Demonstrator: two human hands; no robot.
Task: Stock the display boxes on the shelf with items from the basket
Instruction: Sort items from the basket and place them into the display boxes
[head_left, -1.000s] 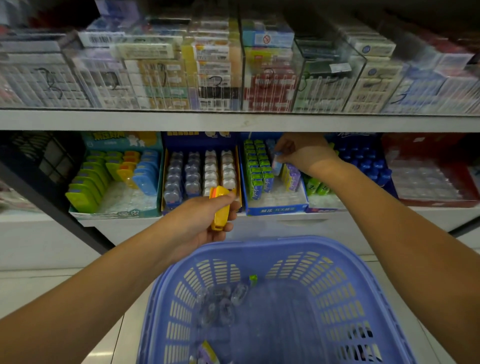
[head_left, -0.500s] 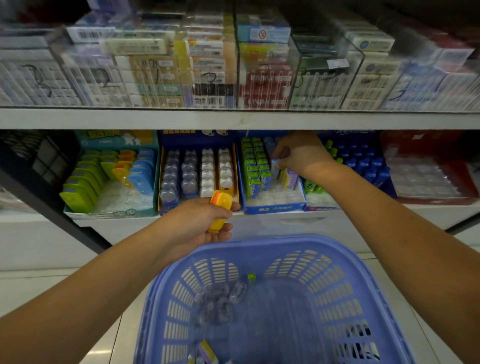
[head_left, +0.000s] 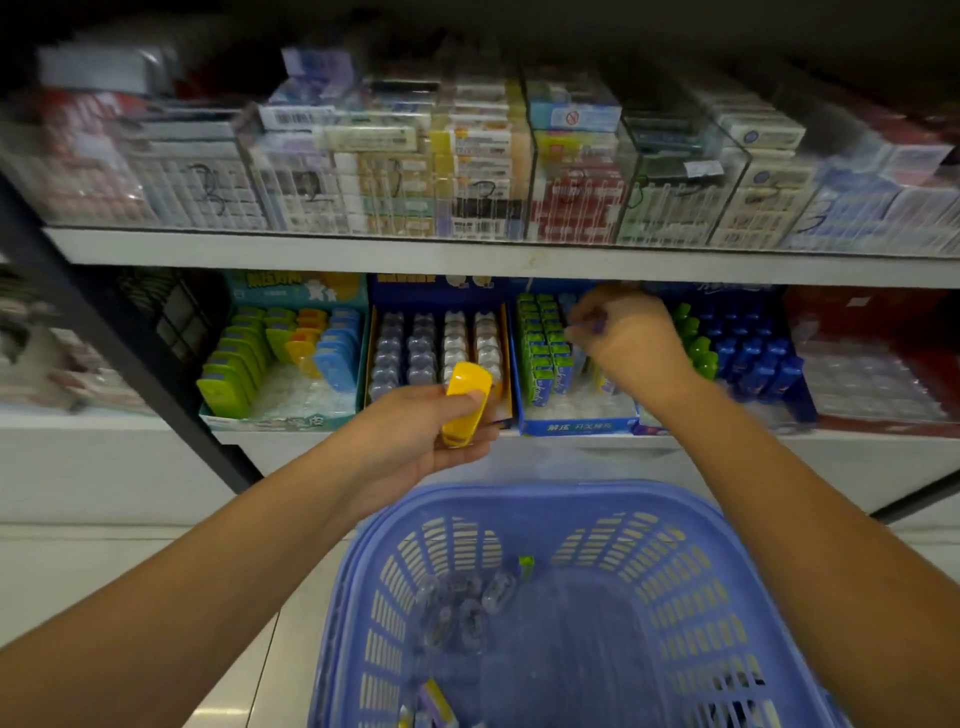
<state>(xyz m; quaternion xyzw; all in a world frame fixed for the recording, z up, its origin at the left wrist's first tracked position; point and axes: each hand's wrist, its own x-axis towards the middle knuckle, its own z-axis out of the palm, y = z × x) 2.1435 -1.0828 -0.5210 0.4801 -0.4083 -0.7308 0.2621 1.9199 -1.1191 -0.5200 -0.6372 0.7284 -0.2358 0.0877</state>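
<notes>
**Stocking in progress, head view.** The right hand (head_left: 631, 348), at 1 o'clock from frame centre, reaches into the blue display box (head_left: 576, 427) on the lower shelf (head_left: 130, 422). Its fingers are curled and pinch a small purple item (head_left: 596, 326), blurred, just beside the rows of green packs (head_left: 543, 343). The left hand (head_left: 415, 441), at 11 o'clock of the basket (head_left: 519, 493), grips 1 yellow item (head_left: 466, 402) between thumb and curled fingers, in front of the shelf edge and in no box.

The step in hand appears to be seating the purple item in a free slot. The yellow item probably goes next, to the teal display box (head_left: 296, 288) at 10 o'clock of the left hand, where like yellow pieces stand between green and blue ones. That calls for a leftward reach and an upright fit into a narrow row.

The upper shelf board (head_left: 467, 254) overhangs at 12 o'clock and limits headroom, and the box of clear items (head_left: 436, 343) lies directly behind the left hand. The basket holds clear items (head_left: 467, 603), 1 green piece (head_left: 525, 564) and more at 6 o'clock.
</notes>
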